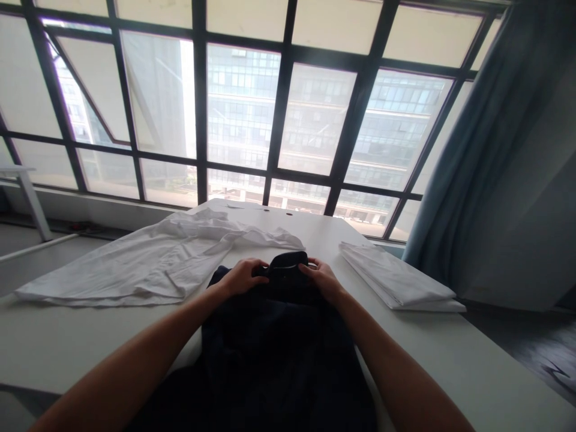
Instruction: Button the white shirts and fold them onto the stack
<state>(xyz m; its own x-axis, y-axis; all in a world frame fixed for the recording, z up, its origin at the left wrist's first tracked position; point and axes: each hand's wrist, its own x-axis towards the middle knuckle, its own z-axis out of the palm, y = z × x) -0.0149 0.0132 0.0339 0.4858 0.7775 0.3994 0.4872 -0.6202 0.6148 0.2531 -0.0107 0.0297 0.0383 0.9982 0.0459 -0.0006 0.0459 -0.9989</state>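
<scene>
Basically, a soft-goods hold. The dark shirt (pixel 288 342) lay on the near side of the table (pixel 443 342), between a spread white garment (pixel 148 258) on the left and a folded white stack (pixel 400 279) on the right; its lower part ran toward the camera and got lost in shadow. Left hand (pixel 240 278) was at the left end of what looked like the collar (pixel 288 259), right hand (pixel 324 278) at the right end. Fingers (pixel 255 263) on both sides were drawn in narrow, holding the cloth; couldn't tell how deep the pinch went, tips partly hidden. Handling, my read: light, limp body, stiffer collar that kept its curve. Probably low slip risk, not fragile, but prone to creasing and sagging. Collar ends looked like the right grip points: thumb one side, fingers the other, light tension between. Shoulders seemed second best; mid-body would just have bunched.
</scene>
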